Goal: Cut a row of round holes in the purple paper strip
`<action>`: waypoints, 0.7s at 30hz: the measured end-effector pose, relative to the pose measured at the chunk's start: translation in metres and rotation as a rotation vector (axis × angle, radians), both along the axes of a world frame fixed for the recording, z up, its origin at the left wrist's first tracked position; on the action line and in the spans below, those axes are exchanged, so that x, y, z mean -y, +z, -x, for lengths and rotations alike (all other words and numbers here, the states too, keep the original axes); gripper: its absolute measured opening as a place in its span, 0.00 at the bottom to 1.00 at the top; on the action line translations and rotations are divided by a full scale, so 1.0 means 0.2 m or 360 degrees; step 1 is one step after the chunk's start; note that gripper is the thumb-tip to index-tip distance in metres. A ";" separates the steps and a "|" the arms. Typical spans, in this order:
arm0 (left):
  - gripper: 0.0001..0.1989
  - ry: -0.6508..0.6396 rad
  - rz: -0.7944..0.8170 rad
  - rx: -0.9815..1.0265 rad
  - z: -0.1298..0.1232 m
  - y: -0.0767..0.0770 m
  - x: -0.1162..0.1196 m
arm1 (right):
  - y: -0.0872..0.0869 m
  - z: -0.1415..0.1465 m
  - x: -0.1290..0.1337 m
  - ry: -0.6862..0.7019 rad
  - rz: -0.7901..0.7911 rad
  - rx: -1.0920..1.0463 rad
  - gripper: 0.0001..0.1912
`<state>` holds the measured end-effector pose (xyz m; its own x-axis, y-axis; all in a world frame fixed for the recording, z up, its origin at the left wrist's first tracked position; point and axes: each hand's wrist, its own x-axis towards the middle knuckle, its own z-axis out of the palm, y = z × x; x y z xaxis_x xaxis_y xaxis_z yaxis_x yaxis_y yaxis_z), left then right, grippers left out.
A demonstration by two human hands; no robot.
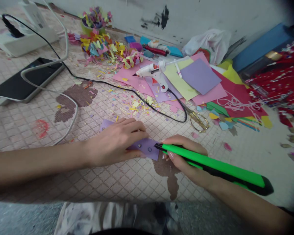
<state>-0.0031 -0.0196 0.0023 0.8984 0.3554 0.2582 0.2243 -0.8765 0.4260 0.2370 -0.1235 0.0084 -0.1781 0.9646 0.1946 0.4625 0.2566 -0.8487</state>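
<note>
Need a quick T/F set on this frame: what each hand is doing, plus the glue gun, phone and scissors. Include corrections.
1. The right hand holds the long green-and-black plastic cutter. True.
2. The left hand is raised clear of the small purple paper strip. False: it rests on the strip.
3. A white cable crosses the flat dark-screened phone. True.
4. The white plastic glue gun stands in the green bowl. False: it lies on coloured paper sheets.
5. Neither hand touches the gold-handled metal scissors. True.

hands (121,137), purple paper strip (149,149), green cutter (218,164)
</note>
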 end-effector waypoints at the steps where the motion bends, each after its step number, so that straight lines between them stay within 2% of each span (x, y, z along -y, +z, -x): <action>1: 0.19 -0.0023 0.0063 -0.0005 0.01 0.01 -0.01 | 0.00 0.00 0.00 -0.0006 0.0000 -0.0002 0.12; 4: 0.24 -0.0014 0.0135 -0.0061 0.03 0.02 -0.05 | 0.00 0.00 0.00 -0.0008 0.0024 -0.0028 0.12; 9: 0.19 0.0035 0.0068 -0.0120 0.04 0.03 -0.06 | 0.00 0.00 -0.01 -0.0020 0.0055 -0.0091 0.13; 13: 0.23 0.0016 0.0127 -0.0212 0.03 0.04 -0.07 | 0.00 0.00 -0.01 -0.0055 0.0046 -0.0095 0.12; 18: 0.16 0.0063 0.0261 -0.0289 0.01 0.07 -0.06 | 0.01 -0.01 0.00 -0.0021 0.0018 -0.0088 0.12; 21: 0.12 0.0149 0.0440 -0.0258 0.01 0.10 -0.08 | 0.01 -0.01 0.00 -0.0057 -0.0044 -0.0104 0.12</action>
